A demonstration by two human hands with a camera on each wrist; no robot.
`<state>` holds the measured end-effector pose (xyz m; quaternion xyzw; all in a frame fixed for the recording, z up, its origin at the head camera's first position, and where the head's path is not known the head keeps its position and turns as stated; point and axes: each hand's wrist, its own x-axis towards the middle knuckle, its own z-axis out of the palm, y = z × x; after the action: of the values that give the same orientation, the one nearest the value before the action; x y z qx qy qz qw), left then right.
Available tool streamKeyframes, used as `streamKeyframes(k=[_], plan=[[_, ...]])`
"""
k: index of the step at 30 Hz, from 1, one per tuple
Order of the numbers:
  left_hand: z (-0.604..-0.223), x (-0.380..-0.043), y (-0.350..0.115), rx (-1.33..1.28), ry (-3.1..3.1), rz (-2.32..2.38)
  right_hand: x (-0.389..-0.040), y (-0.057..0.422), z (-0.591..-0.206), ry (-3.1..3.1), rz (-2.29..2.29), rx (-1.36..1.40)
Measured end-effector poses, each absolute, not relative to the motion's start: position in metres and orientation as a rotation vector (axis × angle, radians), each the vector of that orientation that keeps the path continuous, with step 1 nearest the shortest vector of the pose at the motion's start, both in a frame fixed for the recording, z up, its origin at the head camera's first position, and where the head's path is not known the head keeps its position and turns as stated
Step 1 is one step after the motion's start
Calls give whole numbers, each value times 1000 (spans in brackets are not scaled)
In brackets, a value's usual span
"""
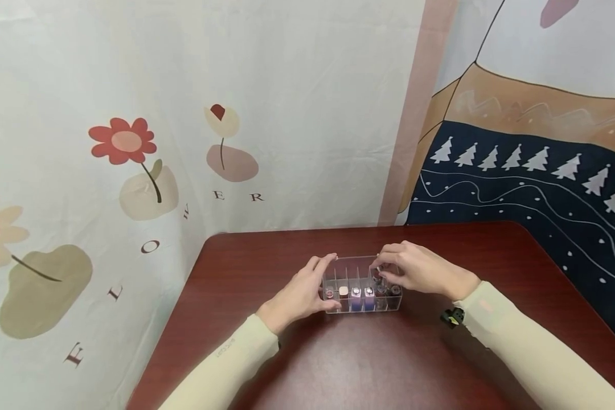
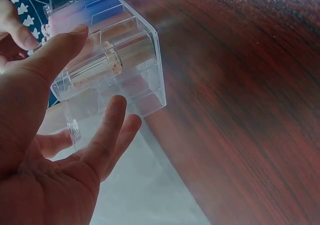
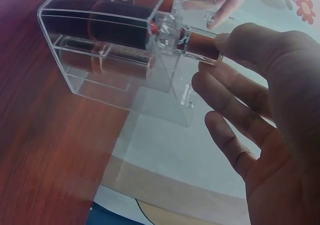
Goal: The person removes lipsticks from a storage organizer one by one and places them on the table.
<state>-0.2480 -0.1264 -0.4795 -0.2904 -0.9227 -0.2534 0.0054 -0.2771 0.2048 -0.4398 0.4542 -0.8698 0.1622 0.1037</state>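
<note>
A clear divided organizer [image 1: 365,311] stands on the table between both hands. My left hand [image 1: 299,290] holds its left end, thumb at the front wall and fingers toward the back. My right hand [image 1: 417,267] pinches a lipstick tube [image 3: 202,45] with a reddish-brown middle and a clear end, over the back right compartments. Along the front row sit a tube with violet-blue lower half [image 1: 356,300], a similar one [image 1: 369,300] beside it, and a pale-topped tube [image 1: 343,291]. A dark tube [image 3: 120,22] occupies the right end. In the left wrist view, a gold-banded tube [image 2: 112,62] shows at the left end.
The dark red wooden table [image 1: 359,364] extends around the organizer, its far edge close behind. A pale flower-print curtain [image 1: 307,114] hangs behind and to the left. To the right hangs a navy cloth [image 1: 497,182] with white trees.
</note>
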Motion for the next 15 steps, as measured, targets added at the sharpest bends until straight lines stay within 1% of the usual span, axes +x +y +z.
streamKeyframes(k=[7,15], plan=[[-481,-248,-127,-903,-2893,-793,-274,208,-430,-2584,525,1269],[-480,-248,-127,-917,-2893,-805,-274,215,-422,-2546,622,1253]])
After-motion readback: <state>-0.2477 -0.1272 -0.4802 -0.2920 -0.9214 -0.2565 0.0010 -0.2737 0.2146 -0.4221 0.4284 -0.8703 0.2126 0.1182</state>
